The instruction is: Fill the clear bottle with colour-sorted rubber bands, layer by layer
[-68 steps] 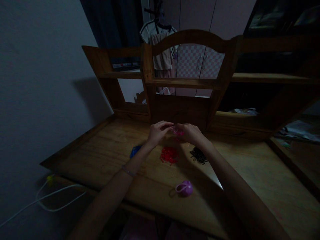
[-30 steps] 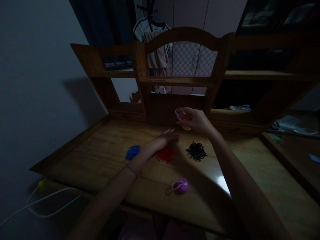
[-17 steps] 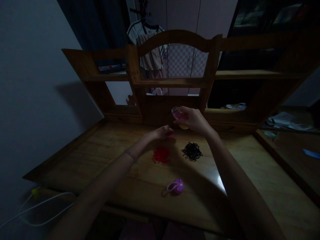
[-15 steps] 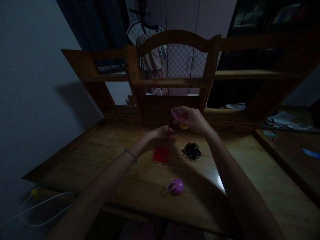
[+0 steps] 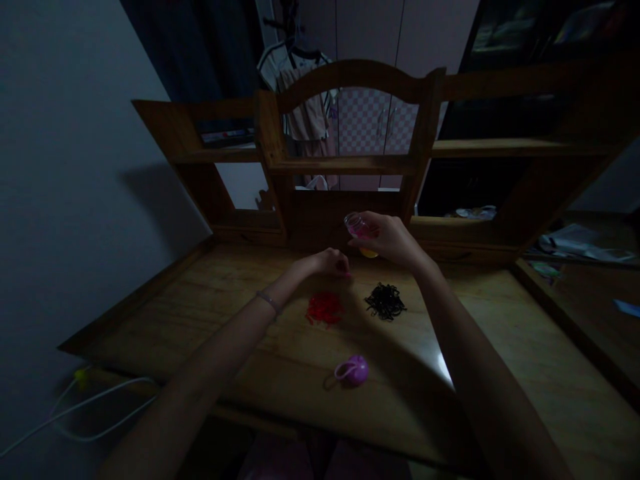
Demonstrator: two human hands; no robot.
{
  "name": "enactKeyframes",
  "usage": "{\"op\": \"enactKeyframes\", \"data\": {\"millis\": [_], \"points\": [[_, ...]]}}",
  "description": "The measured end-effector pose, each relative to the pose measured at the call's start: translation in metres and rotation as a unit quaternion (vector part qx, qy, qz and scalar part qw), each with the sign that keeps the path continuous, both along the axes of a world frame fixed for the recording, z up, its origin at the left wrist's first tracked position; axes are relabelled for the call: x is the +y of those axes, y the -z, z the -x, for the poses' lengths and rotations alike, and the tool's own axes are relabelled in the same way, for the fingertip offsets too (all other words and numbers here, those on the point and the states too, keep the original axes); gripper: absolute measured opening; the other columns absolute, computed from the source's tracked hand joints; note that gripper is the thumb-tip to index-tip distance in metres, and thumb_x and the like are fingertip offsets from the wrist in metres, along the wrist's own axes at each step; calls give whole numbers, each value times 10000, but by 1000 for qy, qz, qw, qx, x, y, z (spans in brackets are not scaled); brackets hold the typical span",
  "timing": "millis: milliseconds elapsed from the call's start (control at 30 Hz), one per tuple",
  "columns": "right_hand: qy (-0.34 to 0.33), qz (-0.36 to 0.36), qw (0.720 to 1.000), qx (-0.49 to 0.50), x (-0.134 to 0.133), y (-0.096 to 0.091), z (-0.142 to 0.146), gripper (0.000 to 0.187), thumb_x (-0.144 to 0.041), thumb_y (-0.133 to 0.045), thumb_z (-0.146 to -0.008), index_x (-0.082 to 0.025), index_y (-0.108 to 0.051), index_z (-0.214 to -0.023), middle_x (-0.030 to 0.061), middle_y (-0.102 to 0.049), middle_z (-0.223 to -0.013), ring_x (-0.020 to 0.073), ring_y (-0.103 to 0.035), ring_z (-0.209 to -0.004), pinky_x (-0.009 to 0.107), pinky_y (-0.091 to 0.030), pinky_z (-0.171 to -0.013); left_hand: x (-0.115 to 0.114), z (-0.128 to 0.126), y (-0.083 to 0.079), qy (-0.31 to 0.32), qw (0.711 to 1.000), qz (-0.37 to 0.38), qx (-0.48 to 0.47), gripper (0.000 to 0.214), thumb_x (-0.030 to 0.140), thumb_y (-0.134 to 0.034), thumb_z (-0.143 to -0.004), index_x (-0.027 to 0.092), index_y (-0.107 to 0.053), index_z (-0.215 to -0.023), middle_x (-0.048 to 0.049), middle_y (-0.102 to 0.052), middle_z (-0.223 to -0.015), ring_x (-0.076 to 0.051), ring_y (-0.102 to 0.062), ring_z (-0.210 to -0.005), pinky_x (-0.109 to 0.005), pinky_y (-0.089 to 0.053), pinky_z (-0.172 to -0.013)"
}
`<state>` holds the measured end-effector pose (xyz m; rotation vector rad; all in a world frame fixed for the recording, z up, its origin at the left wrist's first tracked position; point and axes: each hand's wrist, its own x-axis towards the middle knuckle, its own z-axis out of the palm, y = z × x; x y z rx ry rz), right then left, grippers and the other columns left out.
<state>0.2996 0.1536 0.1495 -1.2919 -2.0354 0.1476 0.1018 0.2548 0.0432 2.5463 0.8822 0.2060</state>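
My right hand (image 5: 393, 239) grips a small clear jar (image 5: 354, 222), tilted with its open mouth toward the upper left; pink and yellow pieces show inside. Lower and to the left, my left hand (image 5: 329, 263) is closed, with something small and pink (image 5: 347, 274) at its fingertips, too small to make out clearly. On the desk beneath my hands lie a pile of red bands (image 5: 325, 309) and, to its right, a pile of black bands (image 5: 385, 301). Closer to me rests a round purple lid with a loop (image 5: 356, 370).
The wooden desk (image 5: 240, 340) has a shelf unit (image 5: 345, 165) along its back edge. White cables (image 5: 105, 390) hang at the left front. A low side surface (image 5: 590, 293) with papers stands at the right.
My left hand has shifted slightly, turning so the pink thing sits lower at its fingertips. My right hand keeps the jar tilted in nearly the same place. The view has moved a little.
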Motion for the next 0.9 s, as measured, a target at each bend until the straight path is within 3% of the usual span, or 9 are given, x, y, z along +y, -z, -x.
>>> {"op": "enactKeyframes", "data": {"millis": [167, 267, 400, 500, 600, 700, 900], "points": [[-6, 4, 999, -32, 2, 5, -1, 488, -422, -716, -774, -234, -621, -1214, 61, -718, -991, 220, -650, -874, 280, -450, -728, -1, -2, 1, -15, 1000, -5, 6, 100, 244, -726, -655, 205, -752, -743, -17, -704, -670, -142, -593, -586, -235, -407, -574], [8, 1, 998, -69, 7, 11, -5, 502, -438, -706, -779, -254, -614, -1236, 60, -718, -997, 224, -650, -864, 281, -440, -716, -8, 5, -3, -20, 1000, 15, -18, 143, 253, -717, -673, 180, -753, -790, -27, -717, -717, -146, -615, -635, -227, -421, -584], [30, 39, 990, -130, 18, 24, -16, 511, -396, -741, -743, -272, -631, -1225, 56, -726, -958, 229, -656, -838, 278, -431, -680, -17, 24, -17, -64, 971, 129, -188, 261, 327, -681, -750, 137, -730, -924, -65, -724, -840, -155, -643, -733, -233, -462, -624], [26, 74, 986, -146, 26, 32, -20, 520, -355, -759, -722, -278, -638, -1222, 52, -729, -971, 227, -659, -862, 269, -439, -687, -18, 35, -35, -106, 939, 150, -290, 328, 385, -702, -751, 122, -709, -947, -65, -708, -836, -136, -633, -733, -245, -476, -670], [8, 97, 984, -150, 29, 37, -17, 508, -322, -753, -724, -283, -644, -1218, 51, -731, -993, 225, -663, -878, 256, -440, -691, -19, 36, -57, -95, 934, 140, -313, 377, 405, -719, -743, 102, -692, -965, -70, -703, -839, -135, -636, -758, -271, -490, -743], [-14, 103, 982, -159, 27, 38, -8, 413, -315, -707, -762, -289, -664, -1172, 43, -736, -963, 216, -672, -836, 242, -422, -651, -21, 26, -74, -51, 956, 102, -272, 343, 377, -718, -743, 98, -698, -941, -76, -710, -855, -145, -641, -775, -274, -491, -747], [-28, 90, 982, -165, 27, 43, 2, 281, -357, -671, -792, -247, -698, -1049, 71, -739, -914, 221, -678, -805, 240, -387, -617, -33, 11, -87, -22, 984, -40, -170, 215, 306, -694, -766, 130, -717, -888, -38, -708, -781, -138, -639, -724, -226, -463, -656]]}}
